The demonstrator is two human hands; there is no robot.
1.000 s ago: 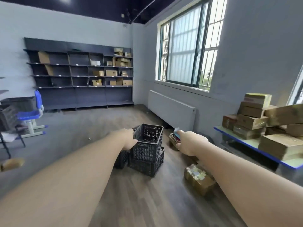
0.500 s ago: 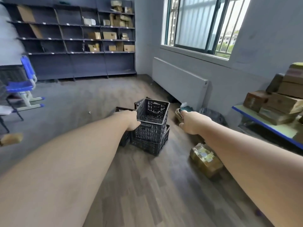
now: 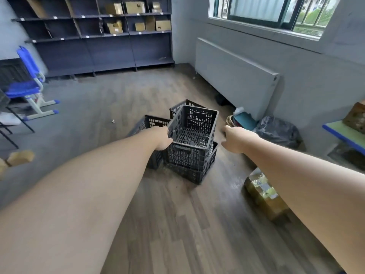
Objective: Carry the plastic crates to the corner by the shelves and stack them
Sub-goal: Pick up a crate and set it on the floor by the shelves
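Several black plastic crates stand together on the wooden floor. The top crate rests tilted on a lower crate. A third crate sits to their left and another behind. My left hand grips the near-left rim of the top crate. To the right of that crate, my right hand hovers a short gap away, fingers curled apart and holding nothing. The dark shelves line the far wall, and their right end meets the room corner.
A blue chair stands at the left. A white radiator runs under the window. A black bin bag and a taped cardboard box lie on the right. A blue-edged table juts in at far right.
My view has tipped down and come closer to the crates. My left hand stays on the top crate's rim. My right hand has drawn nearer its right side.
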